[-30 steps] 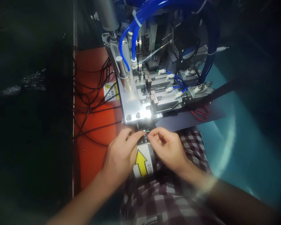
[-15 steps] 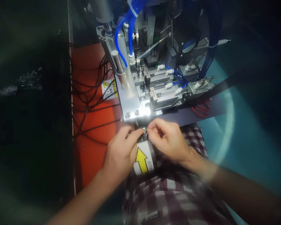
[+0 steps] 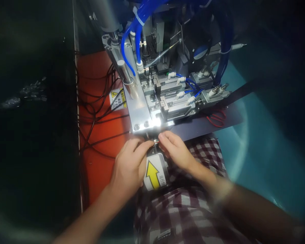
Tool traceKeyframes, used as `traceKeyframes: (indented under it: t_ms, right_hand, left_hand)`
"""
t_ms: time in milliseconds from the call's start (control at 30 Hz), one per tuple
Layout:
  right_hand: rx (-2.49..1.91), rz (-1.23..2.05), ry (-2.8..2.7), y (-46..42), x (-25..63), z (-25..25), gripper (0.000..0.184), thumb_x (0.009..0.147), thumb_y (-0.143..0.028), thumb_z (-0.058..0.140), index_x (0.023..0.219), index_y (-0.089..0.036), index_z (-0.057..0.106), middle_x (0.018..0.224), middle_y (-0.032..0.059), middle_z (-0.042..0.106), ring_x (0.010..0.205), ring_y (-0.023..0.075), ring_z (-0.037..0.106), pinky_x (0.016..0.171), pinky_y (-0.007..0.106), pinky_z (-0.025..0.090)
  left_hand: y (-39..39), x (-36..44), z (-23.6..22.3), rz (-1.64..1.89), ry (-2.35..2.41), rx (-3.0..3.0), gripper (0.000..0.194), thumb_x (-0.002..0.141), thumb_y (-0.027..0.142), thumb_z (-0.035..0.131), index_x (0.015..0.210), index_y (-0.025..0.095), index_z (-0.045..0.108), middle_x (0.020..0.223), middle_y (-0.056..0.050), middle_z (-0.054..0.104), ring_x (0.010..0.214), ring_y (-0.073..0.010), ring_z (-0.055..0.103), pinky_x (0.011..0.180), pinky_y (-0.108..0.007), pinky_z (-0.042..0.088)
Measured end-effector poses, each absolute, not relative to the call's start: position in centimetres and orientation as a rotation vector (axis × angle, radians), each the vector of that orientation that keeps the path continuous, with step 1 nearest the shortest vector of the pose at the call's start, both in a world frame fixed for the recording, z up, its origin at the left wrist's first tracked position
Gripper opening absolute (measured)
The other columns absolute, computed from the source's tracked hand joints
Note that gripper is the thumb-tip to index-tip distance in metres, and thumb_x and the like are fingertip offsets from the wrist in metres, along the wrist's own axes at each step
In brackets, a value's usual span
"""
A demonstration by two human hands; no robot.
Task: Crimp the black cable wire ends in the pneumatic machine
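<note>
Small part: partly covered at the fingertips, too small for its shape to be made out.
Left hand: fingertips tucked behind the thumb, their grip hidden.
Right hand: lower fingers folded from view, contact at the tips unclear.
Arrow label: left side behind the left hand, black characters blurred.
Warning label: crossed by black cables, fine print illegible.
Blue hoses: cut off by the top edge.
Metal cylinder: upper end out of frame.
Checked cloth: cropped at the bottom, its tag unreadable.
Glints: blurred in shadow, source indistinct.
</note>
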State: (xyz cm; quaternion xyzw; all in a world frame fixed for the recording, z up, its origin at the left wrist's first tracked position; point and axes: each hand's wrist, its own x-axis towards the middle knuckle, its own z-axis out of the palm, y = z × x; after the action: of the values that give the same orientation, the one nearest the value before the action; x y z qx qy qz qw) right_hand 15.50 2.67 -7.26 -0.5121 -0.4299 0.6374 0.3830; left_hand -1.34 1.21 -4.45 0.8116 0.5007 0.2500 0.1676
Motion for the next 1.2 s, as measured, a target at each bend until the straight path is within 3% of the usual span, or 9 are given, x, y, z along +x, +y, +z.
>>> traceKeyframes:
  t_ms: [333, 667, 967, 1100, 1200]
  right_hand:
    - [-1.403, 1.125, -1.417, 2.2, 14.9, -7.2, 0.019, 0.092, -0.027, 0.048, 0.074, -0.020, 0.046, 0.063, -0.0046, 0.044, 0.056, 0.0102, 0.041, 0.054, 0.026, 0.032]
    - [-1.217, 1.646, -0.849, 2.4, 14.3, -7.4, 0.032, 0.083, -0.044, 0.060, 0.069, -0.020, 0.044, 0.052, -0.0087, 0.038, 0.045, 0.0066, 0.029, 0.043, 0.022, 0.023]
    - [-1.237, 1.540, -1.005, 2.5, 14.6, -7.5, 0.032, 0.085, -0.045, 0.055, 0.069, -0.020, 0.043, 0.055, -0.0079, 0.039, 0.047, 0.0077, 0.033, 0.045, 0.023, 0.026]
    - [-1.313, 1.321, -1.213, 2.5, 14.9, -7.5, 0.026, 0.089, -0.037, 0.052, 0.070, -0.021, 0.044, 0.059, -0.0066, 0.040, 0.052, 0.0096, 0.037, 0.050, 0.025, 0.030]
    - [-1.308, 1.374, -1.167, 2.5, 14.9, -7.3, 0.026, 0.088, -0.037, 0.053, 0.069, -0.020, 0.044, 0.058, -0.0065, 0.041, 0.051, 0.0094, 0.037, 0.050, 0.025, 0.030]
  left_hand:
    - [1.5, -1.5, -4.8, 0.741, 1.367, 2.320, 0.029, 0.088, 0.005, 0.046, 0.107, 0.012, 0.067, 0.093, -0.009, 0.057, 0.086, -0.0178, 0.057, 0.073, -0.029, 0.051]
    - [1.4, -1.9, -4.5, 0.635, 1.422, 2.393, 0.031, 0.088, 0.009, 0.045, 0.109, 0.017, 0.068, 0.086, -0.007, 0.052, 0.080, -0.0181, 0.053, 0.066, -0.030, 0.049]
    - [1.2, -4.1, -3.5, 0.697, 1.325, 2.293, 0.028, 0.091, 0.008, 0.045, 0.111, 0.018, 0.063, 0.089, -0.004, 0.058, 0.082, -0.0134, 0.058, 0.071, -0.024, 0.050]
    - [1.5, -5.1, -3.8, 0.677, 1.240, 2.571, 0.031, 0.090, 0.006, 0.042, 0.106, 0.017, 0.066, 0.093, -0.008, 0.060, 0.086, -0.0162, 0.059, 0.074, -0.027, 0.052]
    - [1.8, -5.4, -4.3, 0.654, 1.257, 2.712, 0.031, 0.090, 0.008, 0.043, 0.107, 0.018, 0.067, 0.091, -0.009, 0.062, 0.085, -0.0181, 0.060, 0.072, -0.030, 0.052]
